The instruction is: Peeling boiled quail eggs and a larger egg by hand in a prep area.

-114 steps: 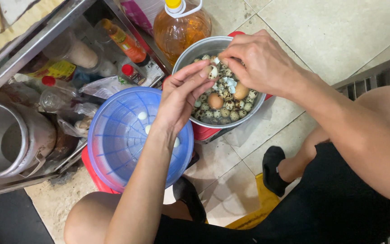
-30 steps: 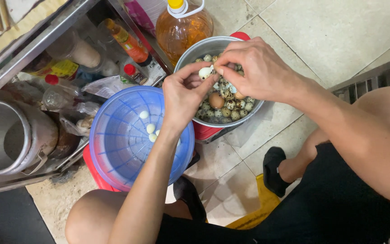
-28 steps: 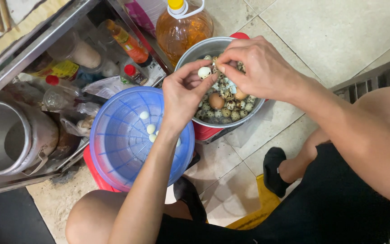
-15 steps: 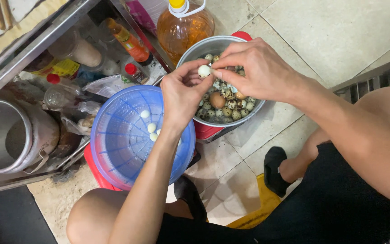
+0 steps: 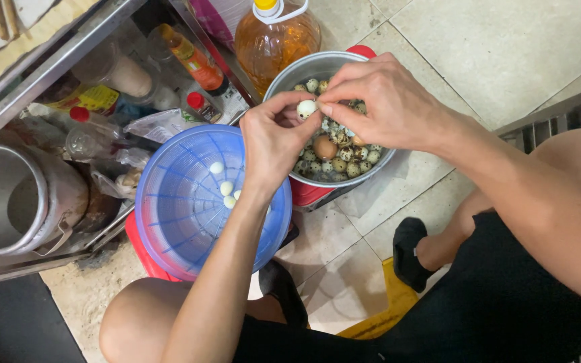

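White and partly peeled, a small quail egg (image 5: pixel 306 108) is pinched between the fingertips of both hands, directly above the near rim of the metal bowl (image 5: pixel 284 79). Left hand (image 5: pixel 274 141) closes thumb and forefinger on the egg's left side; right hand (image 5: pixel 383 101) closes thumb and forefinger on its right side, so the two hands meet at the egg.

Inside the metal bowl lie many speckled unpeeled quail eggs (image 5: pixel 344 158), bits of shell, and one larger brown egg (image 5: pixel 325 147). The bowl sits on a red stool (image 5: pixel 307 193).

Just left of the metal bowl, touching or nearly touching it, stands a blue plastic colander (image 5: pixel 169 202) holding a few peeled white eggs (image 5: pixel 226 188). Behind the metal bowl stands a plastic bottle of amber cooking oil (image 5: pixel 274 37) with a yellow cap. Further left of the colander, a steel pot (image 5: pixel 15 202) rests on a low metal shelf among sauce bottles (image 5: pixel 193 60). The floor beneath is pale tile (image 5: pixel 506 47).
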